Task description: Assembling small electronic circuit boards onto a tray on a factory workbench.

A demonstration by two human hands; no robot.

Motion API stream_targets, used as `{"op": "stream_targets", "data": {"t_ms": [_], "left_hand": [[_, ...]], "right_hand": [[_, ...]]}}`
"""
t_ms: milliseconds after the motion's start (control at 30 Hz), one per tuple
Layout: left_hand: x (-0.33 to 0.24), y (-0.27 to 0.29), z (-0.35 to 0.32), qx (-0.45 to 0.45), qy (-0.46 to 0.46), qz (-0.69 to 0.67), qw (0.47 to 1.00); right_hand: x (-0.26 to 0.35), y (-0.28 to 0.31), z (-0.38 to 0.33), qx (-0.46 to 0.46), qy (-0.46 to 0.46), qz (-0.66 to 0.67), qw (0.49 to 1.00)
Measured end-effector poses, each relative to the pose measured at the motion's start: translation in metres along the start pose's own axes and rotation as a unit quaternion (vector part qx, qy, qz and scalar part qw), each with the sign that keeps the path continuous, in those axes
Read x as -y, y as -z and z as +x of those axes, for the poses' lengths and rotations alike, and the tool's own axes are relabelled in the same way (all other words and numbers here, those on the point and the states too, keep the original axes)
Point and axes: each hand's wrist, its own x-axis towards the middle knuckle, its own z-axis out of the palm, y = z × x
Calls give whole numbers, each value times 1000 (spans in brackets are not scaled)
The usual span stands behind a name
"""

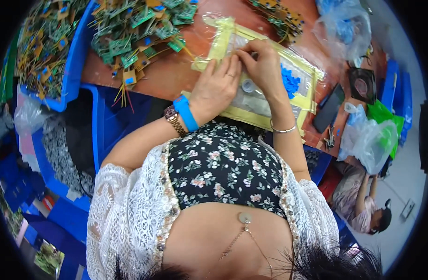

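My left hand [215, 88] and my right hand [265, 70] meet fingertip to fingertip over a board [256, 103] covered in clear film and edged with yellow tape. The fingers of both are closed in a pinch. Whatever they grip is too small and too hidden to make out. Just below the fingertips, on the board, sits a small whitish round cap [248, 86]. To the right of my right hand lies a heap of small blue pieces [290, 81], inside the taped border.
Wired green and brown circuit boards [134, 35] pile up at the far left, beside a blue bin [76, 60] full of more. Another board pile [281, 21] lies farther back. At right are plastic bags [347, 28], a dark phone-like slab [329, 108] and another person [363, 203].
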Motion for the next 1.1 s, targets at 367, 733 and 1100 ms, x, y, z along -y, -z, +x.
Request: {"op": "stream_targets", "data": {"t_ms": [367, 733, 1100], "left_hand": [[-6, 11, 2, 86, -98, 176, 976], [-5, 5, 2, 40, -87, 152, 984], [-9, 4, 0, 70, -59, 113, 989]], "right_hand": [[3, 1, 1, 21, -20, -24, 999], [-2, -1, 2, 3, -7, 20, 1000], [80, 83, -19, -101, 100, 388, 911]]}}
